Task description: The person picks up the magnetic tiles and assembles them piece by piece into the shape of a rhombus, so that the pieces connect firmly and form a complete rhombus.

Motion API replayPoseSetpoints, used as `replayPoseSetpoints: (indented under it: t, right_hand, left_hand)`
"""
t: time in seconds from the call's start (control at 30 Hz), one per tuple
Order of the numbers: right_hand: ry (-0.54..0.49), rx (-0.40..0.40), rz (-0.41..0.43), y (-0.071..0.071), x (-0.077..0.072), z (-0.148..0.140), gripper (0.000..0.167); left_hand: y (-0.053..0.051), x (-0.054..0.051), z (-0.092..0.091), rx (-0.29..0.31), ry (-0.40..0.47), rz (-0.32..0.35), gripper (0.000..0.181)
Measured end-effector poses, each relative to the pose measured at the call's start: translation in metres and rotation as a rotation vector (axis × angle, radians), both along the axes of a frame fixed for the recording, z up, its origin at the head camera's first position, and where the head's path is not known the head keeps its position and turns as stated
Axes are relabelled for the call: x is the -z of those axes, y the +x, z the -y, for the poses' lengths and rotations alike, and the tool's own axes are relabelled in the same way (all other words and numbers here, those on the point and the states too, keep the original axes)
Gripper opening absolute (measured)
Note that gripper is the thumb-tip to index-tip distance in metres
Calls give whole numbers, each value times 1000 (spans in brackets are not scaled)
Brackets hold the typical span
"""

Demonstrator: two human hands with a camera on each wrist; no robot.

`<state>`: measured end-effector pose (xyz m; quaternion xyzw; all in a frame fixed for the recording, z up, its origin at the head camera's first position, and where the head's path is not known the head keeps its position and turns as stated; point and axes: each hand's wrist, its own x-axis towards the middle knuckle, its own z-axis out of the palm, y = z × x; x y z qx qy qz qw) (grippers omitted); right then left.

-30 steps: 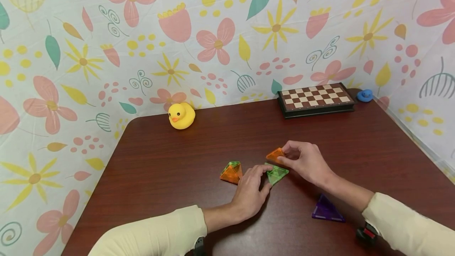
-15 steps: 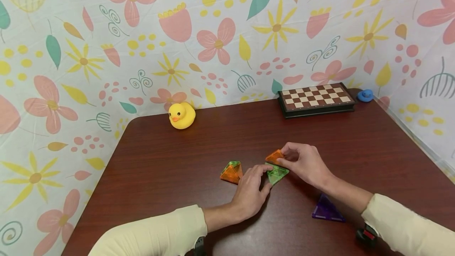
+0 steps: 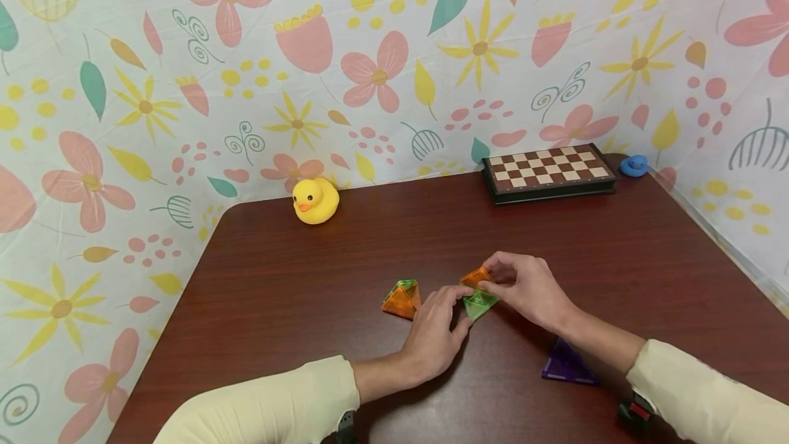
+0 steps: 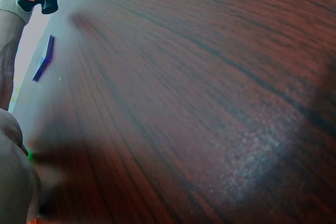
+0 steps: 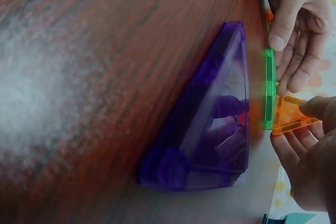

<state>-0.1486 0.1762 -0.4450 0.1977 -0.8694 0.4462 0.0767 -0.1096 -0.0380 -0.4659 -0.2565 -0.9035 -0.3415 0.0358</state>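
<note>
My right hand (image 3: 533,290) pinches an orange translucent triangular magnetic tile (image 3: 474,277) between thumb and fingers. In the right wrist view the orange tile (image 5: 290,114) stands out from the green triangular magnetic tile (image 5: 269,87), against its end. In the head view that green tile (image 3: 481,307) lies on the table, and my left hand (image 3: 433,334) grips its left side with thumb and index finger. Just left of that hand stands a small orange-and-green piece (image 3: 402,300) built from tiles, partly covered by the hand. A purple triangular tile (image 3: 567,364) lies below my right forearm.
On the brown table (image 3: 271,279), a yellow rubber duck (image 3: 316,201) sits at the back left. A chessboard box (image 3: 548,173) and a small blue duck (image 3: 633,166) stand at the back right. Flower-patterned cloth (image 3: 382,74) hangs behind.
My right hand has moved slightly down and left, bringing the orange tile from a small gap up to the green tile's far edge. The left hand has stayed in place.
</note>
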Motion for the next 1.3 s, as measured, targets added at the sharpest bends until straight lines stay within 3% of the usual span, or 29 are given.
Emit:
replayPoseSetpoints:
  t: [0.57, 0.97, 1.3]
  right_hand:
    - [-15, 1, 38, 1, -2, -2, 24]
    - [25, 12, 7, 3, -2, -5, 30]
    - [75, 55, -32, 7, -11, -15, 34]
  left_hand:
    - [0, 1, 0, -6, 3, 8, 41]
    - [0, 0, 0, -6, 12, 6, 41]
    - [1, -1, 0, -7, 16, 21, 42]
